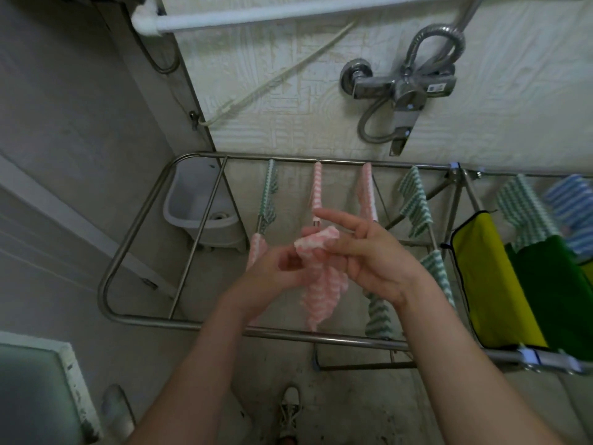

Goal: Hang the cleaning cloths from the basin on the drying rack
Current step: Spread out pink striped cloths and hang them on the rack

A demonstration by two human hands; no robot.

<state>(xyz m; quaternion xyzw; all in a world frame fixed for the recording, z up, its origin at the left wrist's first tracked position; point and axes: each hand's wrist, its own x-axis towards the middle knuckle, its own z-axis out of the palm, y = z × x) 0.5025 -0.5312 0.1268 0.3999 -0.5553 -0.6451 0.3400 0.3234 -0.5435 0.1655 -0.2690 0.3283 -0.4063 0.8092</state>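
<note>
head | cloth (321,284): pink-white, ribbed, crumpled, held above rack (321,338) front steel tube | left hand (276,268): fingers curled, pinching cloth | right hand (378,261): pinching cloth top, index straight | basin (199,207): grey plastic, under rack's far-left corner

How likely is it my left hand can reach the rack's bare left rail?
Probably yes: nothing stands between the left hand and that rail, though that hand holds a pink cloth.

Pink-white striped cloth (321,281): bunched, hung vertically, pinched at top by left hand (272,271) and right hand (378,261), above near rail of steel drying rack (282,334). Green-white striped cloth (415,200), yellow cloth (487,284) draped over rods. Grey basin (189,203) on floor under far-left corner.
</note>
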